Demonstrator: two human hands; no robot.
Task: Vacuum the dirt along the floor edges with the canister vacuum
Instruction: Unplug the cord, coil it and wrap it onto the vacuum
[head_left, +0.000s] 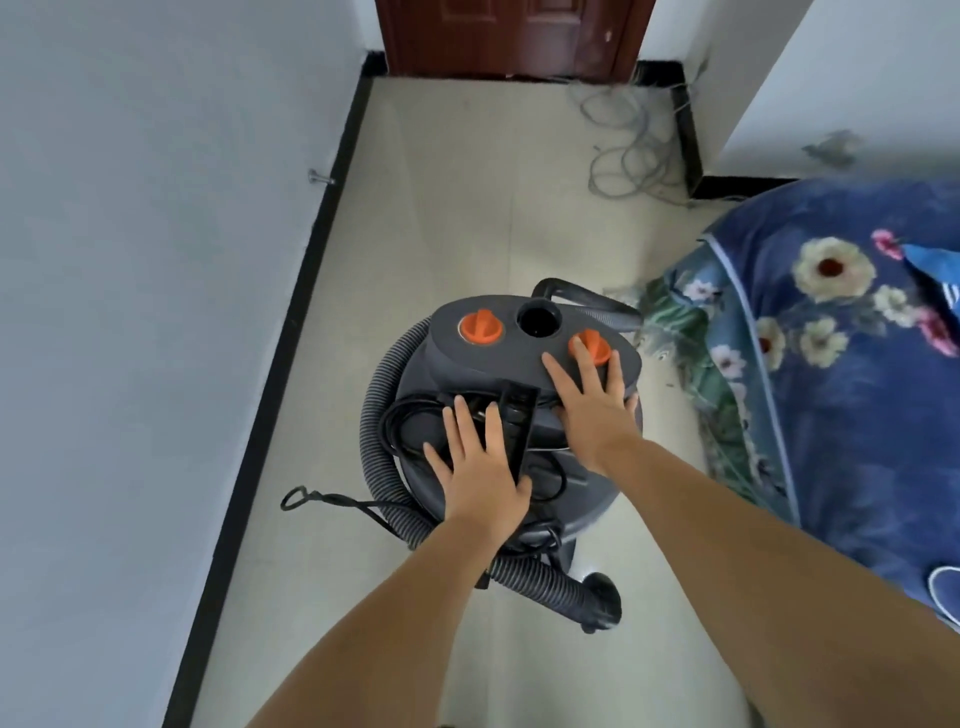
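— Where's the canister vacuum (514, 374)?

— On the pale tile floor (447, 208), between the white wall with its black baseboard (291, 322) and the flowered blue bedcover (831, 332). Its ribbed grey hose (524, 574) curls round the base.

— And the hands?

— Both lie flat on top, fingers straight, gripping nothing. The left hand (480, 467) rests on the black cord (400, 421), beside a black nozzle piece (519, 421). The right hand (589, 395) presses the lid, fingertips touching the right orange knob (589, 345). The left orange knob (480, 326) is untouched.

— Anything farther off?

— Loose grey cable (623, 150) near the brown door (511, 36).
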